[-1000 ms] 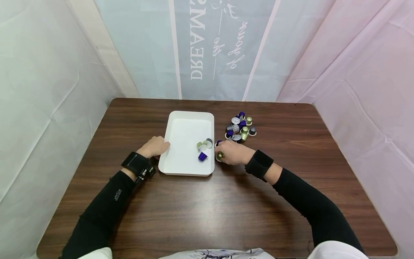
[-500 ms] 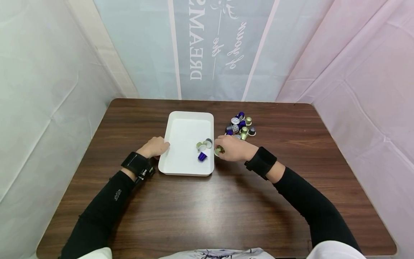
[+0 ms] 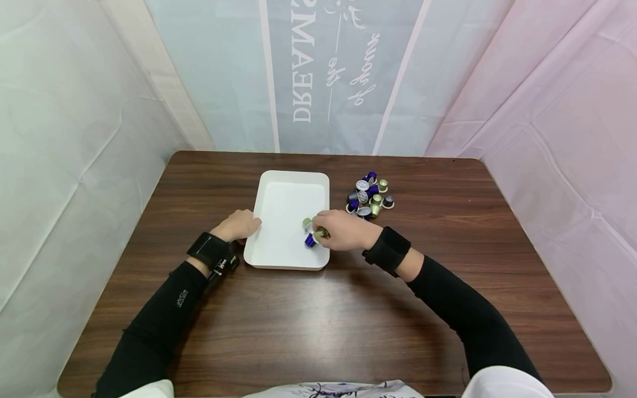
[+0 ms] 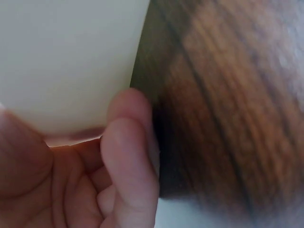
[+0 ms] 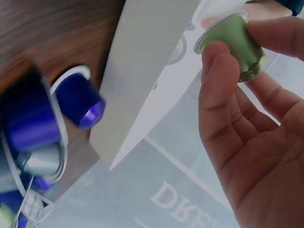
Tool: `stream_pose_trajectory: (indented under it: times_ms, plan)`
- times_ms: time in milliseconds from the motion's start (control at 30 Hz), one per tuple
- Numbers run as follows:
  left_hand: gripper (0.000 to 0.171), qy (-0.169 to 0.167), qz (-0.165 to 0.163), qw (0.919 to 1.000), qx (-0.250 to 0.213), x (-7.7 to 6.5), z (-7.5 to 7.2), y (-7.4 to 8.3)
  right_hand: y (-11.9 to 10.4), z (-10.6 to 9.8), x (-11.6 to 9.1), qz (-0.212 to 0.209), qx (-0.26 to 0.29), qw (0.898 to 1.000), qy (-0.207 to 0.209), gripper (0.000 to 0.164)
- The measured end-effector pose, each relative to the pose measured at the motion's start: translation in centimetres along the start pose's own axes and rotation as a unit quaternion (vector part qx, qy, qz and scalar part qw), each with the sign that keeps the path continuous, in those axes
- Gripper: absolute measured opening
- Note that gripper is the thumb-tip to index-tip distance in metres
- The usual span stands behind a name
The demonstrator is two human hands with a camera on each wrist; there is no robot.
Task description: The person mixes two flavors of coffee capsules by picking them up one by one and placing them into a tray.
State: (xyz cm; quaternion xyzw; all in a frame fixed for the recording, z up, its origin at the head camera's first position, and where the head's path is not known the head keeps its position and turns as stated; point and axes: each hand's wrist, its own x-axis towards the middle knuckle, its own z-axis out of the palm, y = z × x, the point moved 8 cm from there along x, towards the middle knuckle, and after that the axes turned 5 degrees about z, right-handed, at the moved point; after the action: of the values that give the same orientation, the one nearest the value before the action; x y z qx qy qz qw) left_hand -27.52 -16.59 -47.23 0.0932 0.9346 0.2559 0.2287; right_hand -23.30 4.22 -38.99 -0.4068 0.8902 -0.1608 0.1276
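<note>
My left hand grips the left rim of a white tray, with thumb and fingers on either side of its edge in the left wrist view. My right hand is over the tray's right side. Between its thumb and fingers it pinches a green coffee capsule, whose pale rim faces away from the palm. Below it in the tray lie a blue capsule and a light green capsule; my right hand hides part of this group.
A heap of blue, green and grey capsules sits on the brown wooden table, right of the tray. One blue capsule stands close to the tray's outer wall. White cloth hangs around the table's sides.
My right hand has moved left from the table beside the tray, over its right wall, carrying the green capsule. My left hand keeps its hold on the tray.
</note>
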Motion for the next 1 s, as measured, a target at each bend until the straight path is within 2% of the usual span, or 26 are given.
stream_pose_trajectory:
  times_ms: [200, 533, 800, 1000]
  plan:
    - [0.039, 0.0, 0.003, 1.0, 0.0, 0.1, 0.0, 0.0, -1.1, 1.0, 1.1, -0.014, -0.011, 1.0, -0.022, 0.015]
    - [0.038, 0.003, 0.002, 1.0, -0.001, 0.1, -0.1, 0.1, -2.1, 2.1, 2.3, -0.048, -0.017, 0.998, -0.029, 0.012]
    - [0.041, 0.001, -0.005, 1.0, -0.001, 0.1, 0.0, 0.0, -2.1, 2.6, 2.6, -0.042, -0.028, 0.998, -0.033, 0.019]
    - [0.039, 0.005, -0.01, 0.9999, -0.001, -0.1, 0.1, 0.1, -2.0, 2.2, 2.4, -0.038, -0.018, 0.999, -0.033, 0.025]
